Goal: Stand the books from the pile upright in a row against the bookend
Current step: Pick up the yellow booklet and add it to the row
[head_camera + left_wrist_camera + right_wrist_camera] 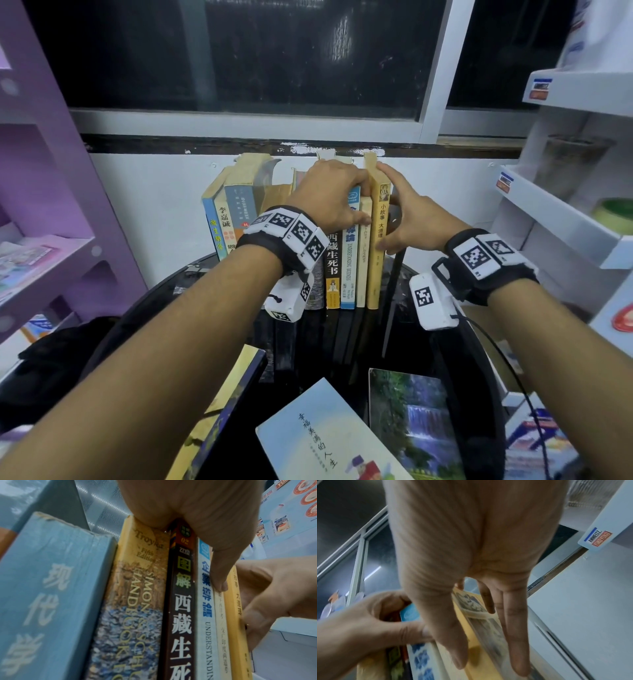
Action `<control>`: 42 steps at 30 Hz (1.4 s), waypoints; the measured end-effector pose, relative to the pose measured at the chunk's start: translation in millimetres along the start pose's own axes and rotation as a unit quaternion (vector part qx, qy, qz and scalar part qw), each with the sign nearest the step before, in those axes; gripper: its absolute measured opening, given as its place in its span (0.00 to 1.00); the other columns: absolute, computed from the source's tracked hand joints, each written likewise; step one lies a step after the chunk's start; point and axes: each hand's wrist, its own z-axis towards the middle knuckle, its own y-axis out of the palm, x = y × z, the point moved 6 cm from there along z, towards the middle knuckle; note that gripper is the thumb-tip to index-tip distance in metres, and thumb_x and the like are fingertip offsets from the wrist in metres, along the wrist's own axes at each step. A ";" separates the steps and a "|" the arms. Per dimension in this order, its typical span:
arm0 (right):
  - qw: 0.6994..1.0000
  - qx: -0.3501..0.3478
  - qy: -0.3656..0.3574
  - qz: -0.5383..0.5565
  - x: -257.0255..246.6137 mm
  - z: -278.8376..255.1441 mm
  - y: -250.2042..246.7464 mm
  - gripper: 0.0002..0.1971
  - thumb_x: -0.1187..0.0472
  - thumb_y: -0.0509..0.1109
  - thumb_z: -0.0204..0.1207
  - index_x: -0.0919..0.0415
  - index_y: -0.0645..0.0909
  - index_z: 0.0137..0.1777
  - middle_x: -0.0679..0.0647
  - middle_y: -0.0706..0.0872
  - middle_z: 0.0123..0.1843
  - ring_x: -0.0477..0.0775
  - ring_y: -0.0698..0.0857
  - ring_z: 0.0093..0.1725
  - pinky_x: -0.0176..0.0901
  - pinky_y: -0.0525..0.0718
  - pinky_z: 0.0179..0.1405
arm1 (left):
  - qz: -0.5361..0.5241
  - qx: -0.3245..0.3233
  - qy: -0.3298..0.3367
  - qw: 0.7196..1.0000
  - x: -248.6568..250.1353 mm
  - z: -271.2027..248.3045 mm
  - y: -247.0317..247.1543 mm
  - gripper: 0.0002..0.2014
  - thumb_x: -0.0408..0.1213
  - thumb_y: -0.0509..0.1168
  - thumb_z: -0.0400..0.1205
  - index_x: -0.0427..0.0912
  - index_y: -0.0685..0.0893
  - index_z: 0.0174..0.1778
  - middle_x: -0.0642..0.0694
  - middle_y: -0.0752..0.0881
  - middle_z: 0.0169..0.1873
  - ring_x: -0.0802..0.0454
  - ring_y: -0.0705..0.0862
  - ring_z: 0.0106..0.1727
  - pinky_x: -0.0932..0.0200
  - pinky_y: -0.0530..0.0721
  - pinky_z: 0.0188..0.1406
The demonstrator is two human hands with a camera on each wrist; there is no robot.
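Mid-frame, the right hand (414, 219) is pinching the yellow book (375, 274) upright, the left hand (329, 195) gripping the adjoining row (348, 267); likely needing pressing flush.

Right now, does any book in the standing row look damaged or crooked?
Yes: the light blue book, left of the handbook, has a frayed, creased spine top. Nothing else stands out.
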 end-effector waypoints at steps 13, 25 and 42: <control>0.999 0.018 -0.041 -0.011 8.3 7.9 6.9 0.65 0.71 0.84 0.62 0.31 0.40 0.81 0.59 0.78 0.74 0.48 0.91 0.44 0.37 0.89 0.39 | -0.004 0.009 -0.009 1.000 -2.2 2.6 2.2 0.18 0.56 0.75 0.71 0.51 0.83 0.50 0.53 0.86 0.52 0.52 0.80 0.58 0.56 0.69 0.61; 0.999 0.026 -0.036 -0.016 4.3 6.5 9.6 0.63 0.70 0.83 0.63 0.35 0.39 0.83 0.59 0.75 0.77 0.48 0.91 0.39 0.36 0.88 0.38 | -0.003 0.016 -0.009 1.000 -2.7 3.1 2.9 0.18 0.57 0.74 0.71 0.50 0.82 0.47 0.53 0.86 0.49 0.52 0.80 0.55 0.59 0.67 0.54; 0.999 0.018 -0.034 0.009 7.0 5.6 10.1 0.61 0.67 0.83 0.65 0.28 0.42 0.80 0.61 0.80 0.72 0.51 0.92 0.44 0.47 0.91 0.46 | -0.015 0.040 -0.031 0.999 -6.3 2.6 4.9 0.16 0.57 0.74 0.70 0.51 0.80 0.40 0.55 0.86 0.45 0.55 0.77 0.49 0.61 0.67 0.52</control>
